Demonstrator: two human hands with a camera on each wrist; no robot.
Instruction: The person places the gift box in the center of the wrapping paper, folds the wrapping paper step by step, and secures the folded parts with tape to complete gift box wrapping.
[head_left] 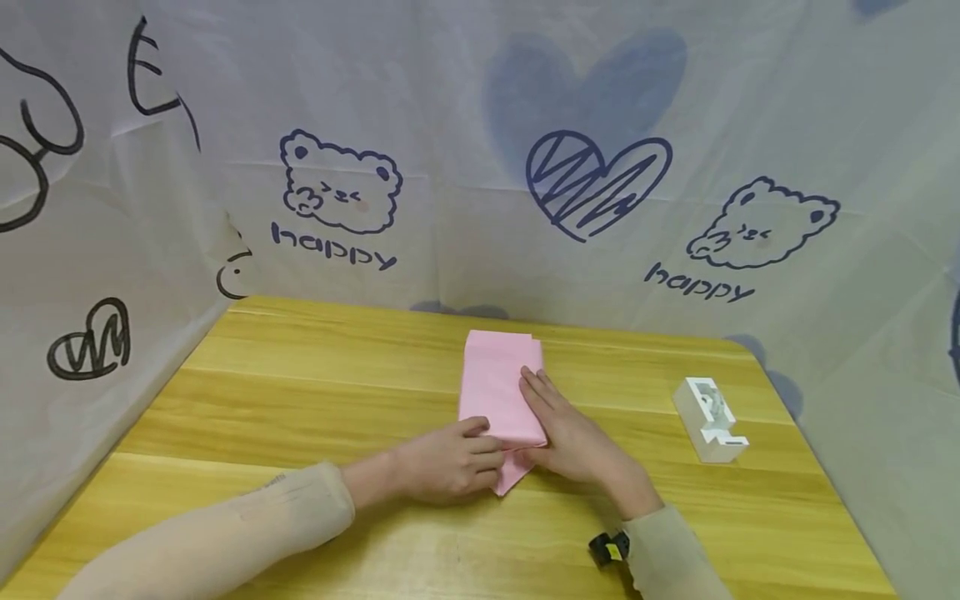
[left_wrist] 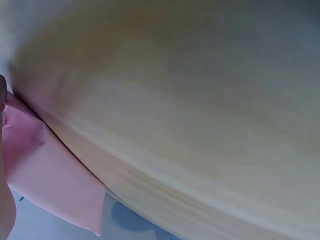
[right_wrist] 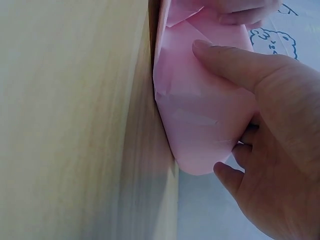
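A box-shaped parcel in pink paper (head_left: pixel 498 387) lies on the wooden table, its long side pointing away from me. At its near end a pointed paper flap (head_left: pixel 513 473) sticks out. My left hand (head_left: pixel 453 461) has its fingers curled at the near left corner, holding the paper there. My right hand (head_left: pixel 573 429) lies along the right side with fingers fairly straight. In the right wrist view, the right thumb (right_wrist: pixel 225 60) presses on the pink paper, which shows creased folds (right_wrist: pixel 185 30). Only an edge of the left hand (left_wrist: pixel 6 210) shows in the left wrist view.
A white tape dispenser (head_left: pixel 708 421) stands on the table to the right. A small black device (head_left: pixel 607 550) is beside the right sleeve. White cloth (head_left: pixel 450 125) with drawn bears and hearts hangs behind the wooden table (head_left: pixel 337 383).
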